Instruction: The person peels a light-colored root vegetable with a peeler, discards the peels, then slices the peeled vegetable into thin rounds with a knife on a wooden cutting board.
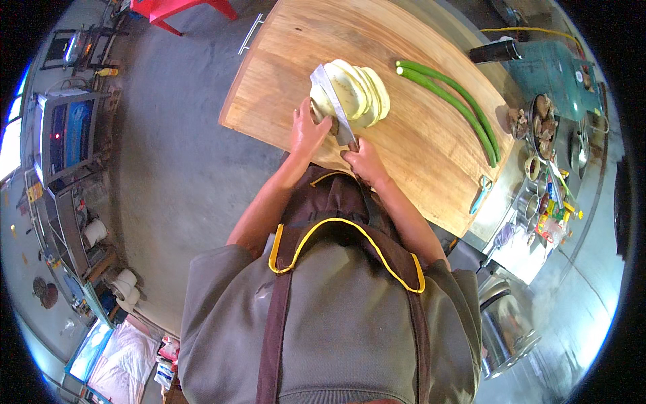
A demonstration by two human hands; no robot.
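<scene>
On the large wooden board [272, 96] lies a stack of pale green-white vegetable slices [376, 96], fanned out and overlapping. My right hand [367, 160] is closed around the handle of a broad-bladed kitchen knife [337, 103], whose blade points away from me along the left side of the slices. Gripping the remaining vegetable piece [320, 103] at the blade's left side is my left hand [309, 126], its thumb close to the blade. Whether the edge is inside the piece cannot be told. Two long green vegetables [454, 103] lie side by side on the right of the board.
A blue-handled peeler [482, 196] rests near the board's right corner. Beyond that edge stand a pan of brown food pieces [544, 123], metal containers [527, 206] and bottles [550, 227]. A red plastic stool [176, 10] is on the floor at upper left.
</scene>
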